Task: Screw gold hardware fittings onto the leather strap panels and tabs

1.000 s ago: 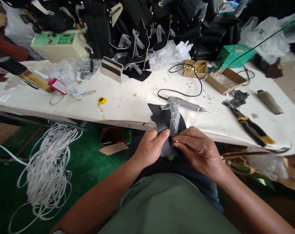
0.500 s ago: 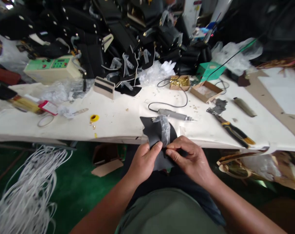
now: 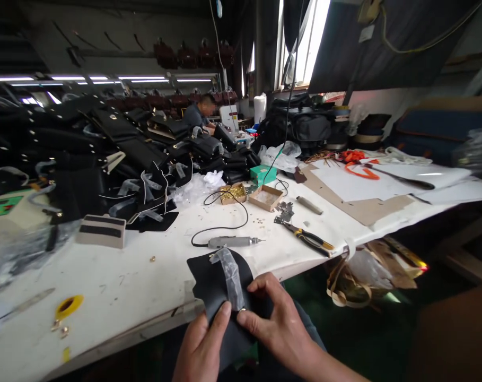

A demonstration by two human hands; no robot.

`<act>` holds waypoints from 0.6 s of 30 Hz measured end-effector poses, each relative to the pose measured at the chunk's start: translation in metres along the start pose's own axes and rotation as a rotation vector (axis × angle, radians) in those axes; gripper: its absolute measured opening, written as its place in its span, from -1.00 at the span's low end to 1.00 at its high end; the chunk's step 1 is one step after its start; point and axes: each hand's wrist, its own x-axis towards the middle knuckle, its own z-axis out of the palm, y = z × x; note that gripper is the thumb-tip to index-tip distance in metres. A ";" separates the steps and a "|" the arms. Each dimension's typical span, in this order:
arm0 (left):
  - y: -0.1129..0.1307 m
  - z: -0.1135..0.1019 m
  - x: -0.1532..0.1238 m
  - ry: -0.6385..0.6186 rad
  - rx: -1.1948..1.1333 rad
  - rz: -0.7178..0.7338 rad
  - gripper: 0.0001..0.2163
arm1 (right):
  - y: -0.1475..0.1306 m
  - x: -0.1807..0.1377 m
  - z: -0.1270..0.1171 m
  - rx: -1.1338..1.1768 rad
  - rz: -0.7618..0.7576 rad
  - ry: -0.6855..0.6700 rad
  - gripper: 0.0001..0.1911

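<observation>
A black leather-like panel (image 3: 209,281) with one notched side is held over the table's front edge. Across it runs a handle strap (image 3: 231,278) wrapped in clear plastic, with a small gold-coloured fitting at each end. My left hand (image 3: 203,339) grips the panel's lower left, thumb on top and its other fingers mostly hidden. On the right side, my right hand (image 3: 280,329) holds the panel, its thumb against the strap's lower fitting and its index finger bent above. Just beyond the panel lies a grey corded electric screwdriver (image 3: 233,242).
Pliers (image 3: 308,239), a yellow tape roll (image 3: 69,306), a box of gold fittings (image 3: 233,193) and an open cardboard box (image 3: 265,197) lie on the white table (image 3: 145,286). Black bags (image 3: 121,132) are heaped behind. A person (image 3: 199,114) sits farther back.
My view has tilted up and swung right, showing more of the room. My right index finger has lifted away from the thumb. The panel stays in my hands.
</observation>
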 end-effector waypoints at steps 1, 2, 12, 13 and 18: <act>0.000 0.002 -0.002 -0.026 -0.003 -0.006 -0.37 | 0.001 -0.001 0.001 0.024 0.053 0.018 -0.58; 0.000 0.004 -0.003 -0.043 -0.005 -0.005 -0.37 | 0.002 -0.002 0.001 0.068 0.112 0.028 -0.55; 0.003 0.029 -0.007 -0.139 0.073 0.101 -0.45 | 0.000 -0.016 -0.013 0.713 0.339 -0.110 -0.52; 0.003 0.033 -0.005 -0.212 0.077 0.120 -0.45 | 0.003 -0.017 -0.018 0.689 0.356 -0.094 -0.58; -0.003 0.046 0.008 -0.487 0.071 0.214 -0.44 | 0.014 -0.005 -0.073 0.545 0.427 0.074 -0.63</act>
